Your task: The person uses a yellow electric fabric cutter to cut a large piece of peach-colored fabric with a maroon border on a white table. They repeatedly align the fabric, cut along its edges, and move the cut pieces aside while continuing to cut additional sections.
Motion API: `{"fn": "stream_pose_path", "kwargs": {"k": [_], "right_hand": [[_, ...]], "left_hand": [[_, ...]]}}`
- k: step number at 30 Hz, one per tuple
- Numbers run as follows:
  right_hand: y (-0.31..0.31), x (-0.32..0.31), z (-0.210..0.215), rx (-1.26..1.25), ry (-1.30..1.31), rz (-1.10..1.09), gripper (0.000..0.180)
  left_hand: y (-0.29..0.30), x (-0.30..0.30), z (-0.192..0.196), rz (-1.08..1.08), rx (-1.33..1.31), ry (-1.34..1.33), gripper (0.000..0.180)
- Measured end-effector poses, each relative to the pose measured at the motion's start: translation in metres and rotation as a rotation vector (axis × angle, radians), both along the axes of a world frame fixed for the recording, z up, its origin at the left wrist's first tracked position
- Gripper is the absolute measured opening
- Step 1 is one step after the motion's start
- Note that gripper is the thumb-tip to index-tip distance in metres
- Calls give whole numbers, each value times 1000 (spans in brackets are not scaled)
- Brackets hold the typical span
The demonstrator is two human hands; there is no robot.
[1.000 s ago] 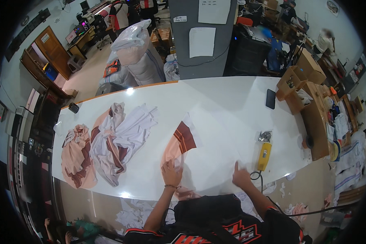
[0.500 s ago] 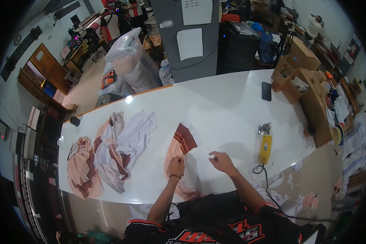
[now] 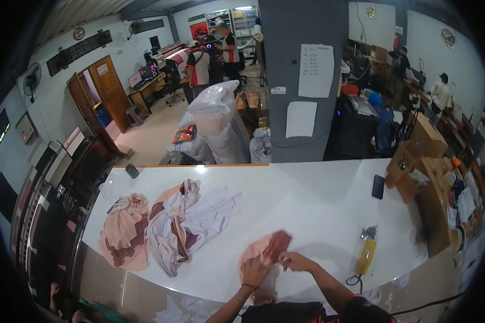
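A peach fabric piece [image 3: 249, 251] with a dark red end lies at the table's front edge, its red part blurred and raised a little. Spread on its lower part is my left hand [image 3: 255, 272], fingers laid out over the cloth. My right hand [image 3: 296, 262] is closed at the right edge of the red end, its fingers pinching the cloth there. On the right of the table lies a yellow electric cutter [image 3: 367, 255] with a metal head and a dark cord, apart from both hands.
Crumpled peach and dark red fabric [image 3: 125, 229] and a white, peach and red heap [image 3: 180, 226] lie at left. A dark cup [image 3: 132, 171] stands near the back left edge. A phone [image 3: 378, 186] and cardboard boxes [image 3: 434, 185] are at right; stuffed sacks [image 3: 223, 134] stand behind the table.
The view has tilted upward and shows more of the room. My right hand, apart from the fabric before, now grips its edge. The dark red end has shifted and blurred.
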State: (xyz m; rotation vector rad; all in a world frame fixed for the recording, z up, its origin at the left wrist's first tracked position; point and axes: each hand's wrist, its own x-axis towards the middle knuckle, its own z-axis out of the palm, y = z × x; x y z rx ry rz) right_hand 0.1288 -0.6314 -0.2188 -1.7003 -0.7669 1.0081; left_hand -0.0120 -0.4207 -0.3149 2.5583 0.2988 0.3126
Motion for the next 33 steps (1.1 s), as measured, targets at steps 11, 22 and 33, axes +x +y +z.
{"fn": "stream_pose_path", "kwargs": {"k": [11, 22, 33], "right_hand": [[-80, 16, 157, 585, 80, -356, 5], [-90, 82, 230, 667, -138, -814, 17], [-228, 35, 63, 15, -109, -700, 6]], "left_hand": [[15, 41, 54, -133, -268, -260, 25], [116, 149, 233, 96, 155, -758, 29], [106, -26, 131, -86, 195, -436, 22]]}}
